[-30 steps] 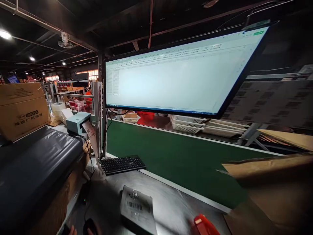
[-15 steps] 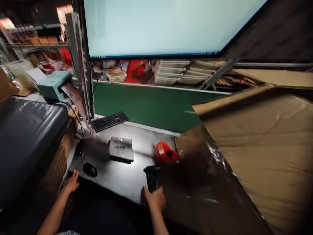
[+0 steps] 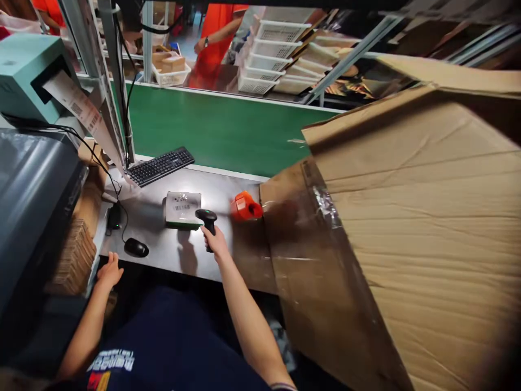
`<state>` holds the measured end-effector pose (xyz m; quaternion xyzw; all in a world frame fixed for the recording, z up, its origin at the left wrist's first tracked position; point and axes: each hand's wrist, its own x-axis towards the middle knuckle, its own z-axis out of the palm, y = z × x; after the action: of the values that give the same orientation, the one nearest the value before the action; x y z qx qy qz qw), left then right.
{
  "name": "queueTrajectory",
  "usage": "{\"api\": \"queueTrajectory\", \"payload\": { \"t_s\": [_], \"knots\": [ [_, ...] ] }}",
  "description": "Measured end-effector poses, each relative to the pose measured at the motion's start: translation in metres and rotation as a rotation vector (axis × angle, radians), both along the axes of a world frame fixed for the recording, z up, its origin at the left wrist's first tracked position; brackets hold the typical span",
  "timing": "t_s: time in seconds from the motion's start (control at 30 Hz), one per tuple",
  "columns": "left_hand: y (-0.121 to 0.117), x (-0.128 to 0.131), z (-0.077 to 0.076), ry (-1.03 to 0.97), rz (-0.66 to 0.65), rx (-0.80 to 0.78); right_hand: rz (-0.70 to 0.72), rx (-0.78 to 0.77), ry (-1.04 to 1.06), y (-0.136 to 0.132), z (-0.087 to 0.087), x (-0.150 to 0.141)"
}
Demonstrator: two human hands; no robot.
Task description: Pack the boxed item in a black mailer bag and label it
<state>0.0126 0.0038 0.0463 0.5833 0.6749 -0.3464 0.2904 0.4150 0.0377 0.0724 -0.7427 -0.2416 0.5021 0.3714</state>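
My right hand (image 3: 215,242) is wrapped round the handle of a black barcode scanner (image 3: 207,217), holding it just above the metal table. Left of the scanner's head lies a small flat package (image 3: 183,209) with a barcode label on its top. My left hand (image 3: 109,271) is over the table's front left edge, holding nothing, its fingers stretched out. A black computer mouse (image 3: 136,247) lies a little to the right of that hand, apart from it. An orange tape dispenser (image 3: 246,206) sits beyond the scanner to the right.
A large open cardboard box (image 3: 407,228) fills the right side. At the back are a keyboard (image 3: 160,165) and a green conveyor belt (image 3: 220,127). A label printer (image 3: 32,76) with a paper strip stands at left, above stacked flat cardboard (image 3: 73,255). A person in orange (image 3: 211,43) stands beyond.
My right hand has lifted the barcode scanner and carried it left, close to the package. My left hand stays near the table edge. The view has tilted down.
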Motion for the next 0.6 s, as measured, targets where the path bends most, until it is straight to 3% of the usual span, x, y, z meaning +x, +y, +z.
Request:
{"api": "queueTrajectory", "payload": {
  "t_s": [0.1,0.23,0.47,0.53,0.6],
  "knots": [
    [-0.002,-0.001,-0.001,-0.021,0.03,-0.004,0.014,0.013,0.112,0.013,0.025,-0.029],
    [-0.011,-0.005,-0.001,-0.068,0.072,0.013,0.017,-0.008,0.125,0.016,0.041,-0.04],
    [-0.019,-0.028,-0.024,-0.167,0.069,0.034,0.02,0.011,0.157,-0.001,0.058,-0.039],
    [-0.015,-0.026,-0.023,-0.152,0.069,0.028,0.046,0.036,0.144,-0.004,0.057,-0.034],
    [-0.012,-0.015,-0.012,-0.095,0.078,0.023,0.044,0.039,0.092,-0.009,0.049,-0.02]
  ]
}}
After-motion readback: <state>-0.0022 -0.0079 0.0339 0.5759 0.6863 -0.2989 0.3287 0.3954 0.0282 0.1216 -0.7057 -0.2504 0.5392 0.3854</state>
